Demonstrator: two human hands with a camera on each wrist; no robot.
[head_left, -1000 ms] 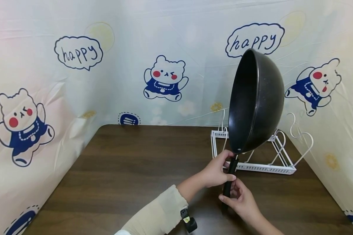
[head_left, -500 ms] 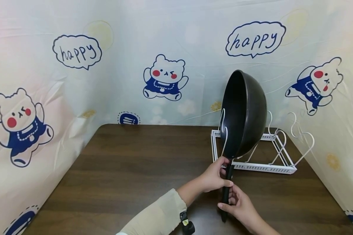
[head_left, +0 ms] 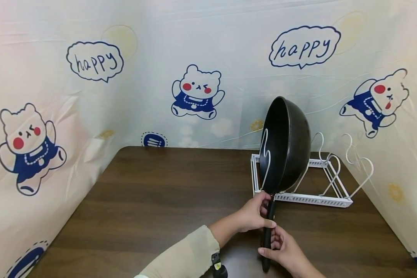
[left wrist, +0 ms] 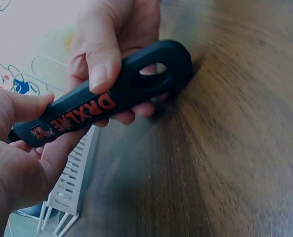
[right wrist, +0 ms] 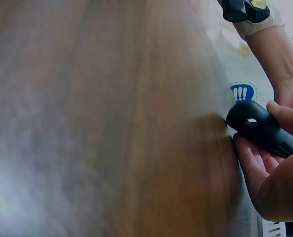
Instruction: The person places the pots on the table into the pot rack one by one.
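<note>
A black wok [head_left: 295, 146] stands on edge at the left part of a white wire rack [head_left: 312, 198], its hollow side facing left and its handle pointing toward me. Two of the rack's wire hooks rise in front of the hollow side. My left hand [head_left: 253, 214] grips the handle close to the pan. Lower down, my right hand [head_left: 287, 249] pinches the handle near its end. In the left wrist view the handle [left wrist: 102, 98] shows red lettering and a hanging hole. The right wrist view shows the handle's end [right wrist: 255, 123] between thumb and fingers.
The rack stands at the back right of a dark wooden table [head_left: 153, 200], with more wire hooks [head_left: 365, 173] on its right side. A printed curtain [head_left: 142, 77] with bear drawings hangs behind and along both sides.
Both hands have lowered the wok, and it has shifted slightly left, down between the rack's wire hooks. Each hand keeps its hold on the handle.
</note>
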